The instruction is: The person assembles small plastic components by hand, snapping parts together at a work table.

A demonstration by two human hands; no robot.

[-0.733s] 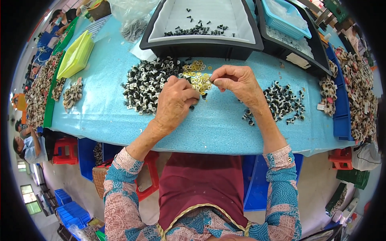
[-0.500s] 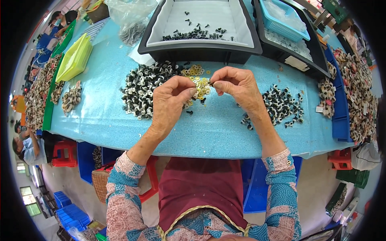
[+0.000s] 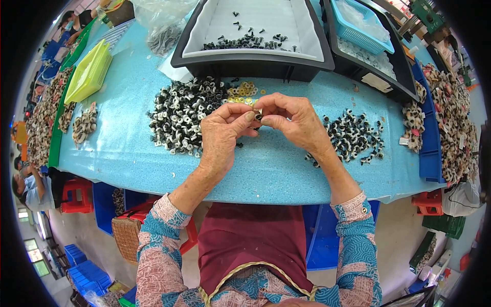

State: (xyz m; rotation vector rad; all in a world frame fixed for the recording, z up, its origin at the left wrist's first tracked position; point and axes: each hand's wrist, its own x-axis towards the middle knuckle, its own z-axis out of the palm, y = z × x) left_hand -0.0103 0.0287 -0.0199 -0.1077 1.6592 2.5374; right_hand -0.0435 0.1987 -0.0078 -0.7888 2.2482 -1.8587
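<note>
Over the blue table, my left hand (image 3: 221, 129) and my right hand (image 3: 295, 121) meet with thumbs and forefingers pinched. Between the fingertips show a small yellowish washer (image 3: 258, 111) and a small black peg (image 3: 258, 118); the fingers cover most of both. Just behind my hands lies a little heap of yellow washers (image 3: 242, 89). A large pile of black and white small parts (image 3: 176, 115) is by my left hand. Beyond my right wrist spreads a smaller pile of black pegs with white rings (image 3: 354, 134).
A black tray lined with white (image 3: 250, 65) holds loose black pegs at the back. Right of it stands a black bin (image 3: 376, 84) with a light-blue basket (image 3: 364, 26). A yellow-green basket (image 3: 89, 74) sits left. Spotted plush pieces (image 3: 450, 123) fill a blue crate (image 3: 430, 148). Other people work far left.
My hands have come together; the right moved left and slightly down, bringing the fingertips into contact. A yellowish washer now shows between them. The whole view has shifted slightly.
</note>
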